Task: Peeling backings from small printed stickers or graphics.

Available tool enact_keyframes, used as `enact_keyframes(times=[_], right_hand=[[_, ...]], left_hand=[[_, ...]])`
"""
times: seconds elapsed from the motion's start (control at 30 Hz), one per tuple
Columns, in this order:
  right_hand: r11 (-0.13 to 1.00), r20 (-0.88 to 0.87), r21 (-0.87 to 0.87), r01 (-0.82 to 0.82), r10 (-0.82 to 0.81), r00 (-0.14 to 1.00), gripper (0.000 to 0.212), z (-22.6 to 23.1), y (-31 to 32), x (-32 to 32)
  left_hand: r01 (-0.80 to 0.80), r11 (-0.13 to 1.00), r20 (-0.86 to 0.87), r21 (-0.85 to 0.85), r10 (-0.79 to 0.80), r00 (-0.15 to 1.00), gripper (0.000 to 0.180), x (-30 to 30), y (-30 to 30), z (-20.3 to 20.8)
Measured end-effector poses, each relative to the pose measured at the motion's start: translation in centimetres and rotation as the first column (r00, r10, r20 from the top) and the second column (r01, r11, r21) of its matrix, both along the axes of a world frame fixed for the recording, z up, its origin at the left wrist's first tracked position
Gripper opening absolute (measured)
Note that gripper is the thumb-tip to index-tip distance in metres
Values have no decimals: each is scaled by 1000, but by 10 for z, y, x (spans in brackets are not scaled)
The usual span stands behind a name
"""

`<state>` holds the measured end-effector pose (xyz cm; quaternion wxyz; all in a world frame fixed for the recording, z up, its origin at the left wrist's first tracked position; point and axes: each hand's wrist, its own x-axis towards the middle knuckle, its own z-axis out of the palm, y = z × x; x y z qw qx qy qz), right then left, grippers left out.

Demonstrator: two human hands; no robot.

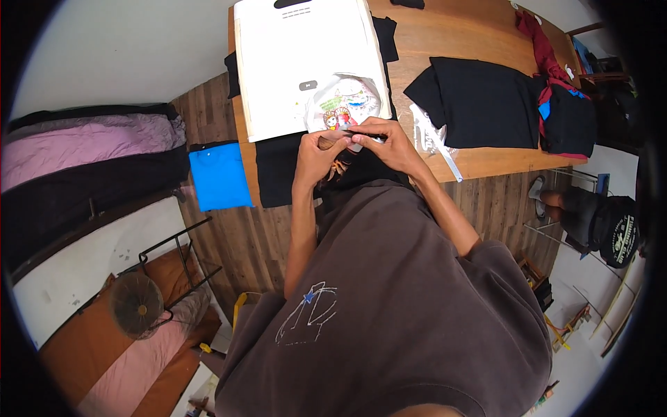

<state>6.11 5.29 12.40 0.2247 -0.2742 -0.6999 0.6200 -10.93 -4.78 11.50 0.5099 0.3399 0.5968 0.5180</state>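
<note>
My left hand (pixel 319 156) and my right hand (pixel 394 147) meet at the table's near side, fingertips pinched close together. Between them they grip the near edge of a curled, whitish see-through film (pixel 343 101) printed with small colourful cartoon figures. Exactly what lies under the thumbs is hidden. Beneath my hands, a black garment (pixel 278 170) hangs over the table edge, and an orange print (pixel 338 169) shows between my wrists. Just beyond, a large white flat panel (pixel 306 52) with a dark slot at its far end lies partly over black cloth.
On the wooden table (pixel 451 35), a folded black garment (pixel 490 104) lies to the right, beside clear plastic with a white strip (pixel 442 149). Dark red and blue clothing (pixel 566 118) is farther right. A blue folded garment (pixel 221 176) sits left. A fan (pixel 137 306) and a seated person (pixel 590 219) are nearby.
</note>
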Motion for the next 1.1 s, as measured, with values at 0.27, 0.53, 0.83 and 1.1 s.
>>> enact_keyframes(times=[0.27, 0.53, 0.83, 1.1], right_hand=[[999, -12, 27, 47, -46, 999, 23, -2, -5, -1], [992, -63, 81, 101, -96, 993, 22, -12, -7, -3], [994, -49, 35, 105, -104, 993, 21, -7, -9, -5], [990, -42, 1, 140, -140, 989, 19, -16, -12, -7]], left_hand=[[-11, 1000, 18, 7, 11, 1000, 14, 0, -2, -9], [8, 1000, 41, 12, -9, 999, 13, 3, 0, -3], [15, 1000, -9, -4, -15, 1000, 13, 5, 0, -3], [12, 1000, -27, 10, -12, 1000, 13, 6, 3, -5]])
